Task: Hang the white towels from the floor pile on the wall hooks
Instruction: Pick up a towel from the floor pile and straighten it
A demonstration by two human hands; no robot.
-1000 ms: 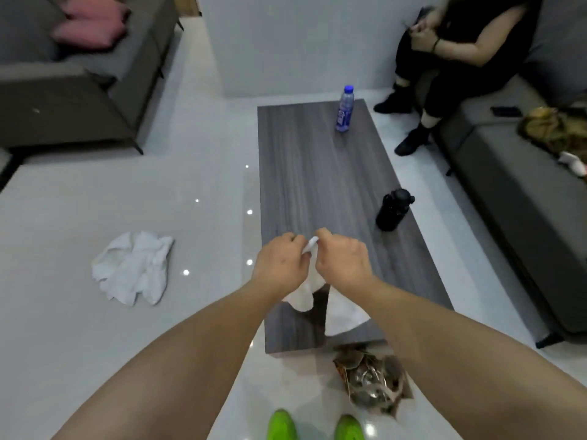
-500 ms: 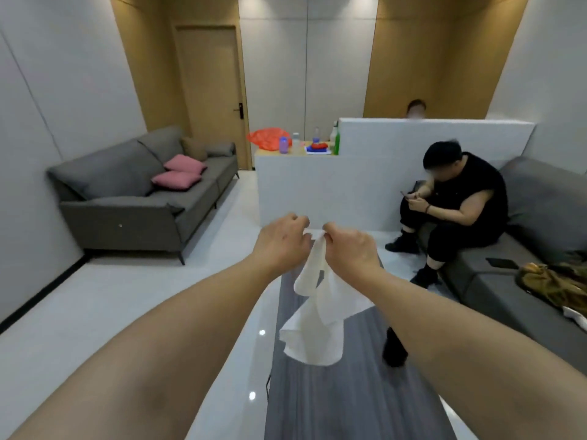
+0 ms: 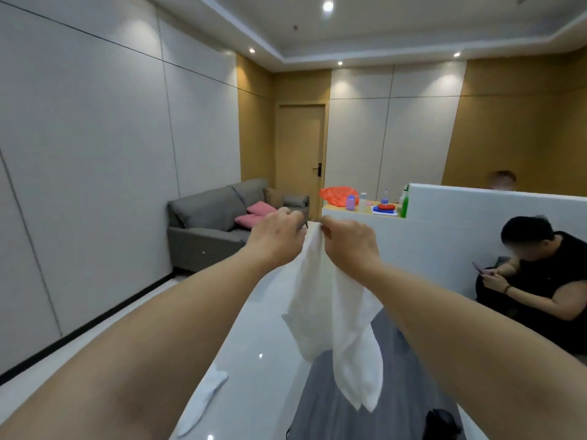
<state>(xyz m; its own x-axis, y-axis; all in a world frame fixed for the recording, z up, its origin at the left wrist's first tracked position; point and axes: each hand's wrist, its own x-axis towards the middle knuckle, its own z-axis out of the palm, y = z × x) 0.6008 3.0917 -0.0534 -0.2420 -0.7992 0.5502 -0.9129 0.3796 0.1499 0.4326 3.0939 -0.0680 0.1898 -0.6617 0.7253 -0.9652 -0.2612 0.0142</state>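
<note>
Head view. Grip: left hand (image 3: 275, 236) and right hand (image 3: 347, 241) each pinch the top edge of one white towel (image 3: 330, 315), knuckles close together, fingers curled onto the cloth.

Towel: hangs free from the two pinch points, trailing toward 6 o'clock over the grey counter (image 3: 320, 404); lower corners loose, not spread.

Change: a second ago the hands held the towel low over the counter with the gaze on the floor; now hands and gaze are lifted to room height, and more of the cloth has dropped open below them.

Remaining pile: a white piece (image 3: 203, 398) lies on the floor at 7 o'clock.

Hooks: none in view.

Bystander: a seated person (image 3: 540, 281) at 3 o'clock.

Judgement: pickup done; carrying to a hook follows, and at least one towel is still to collect.
</note>
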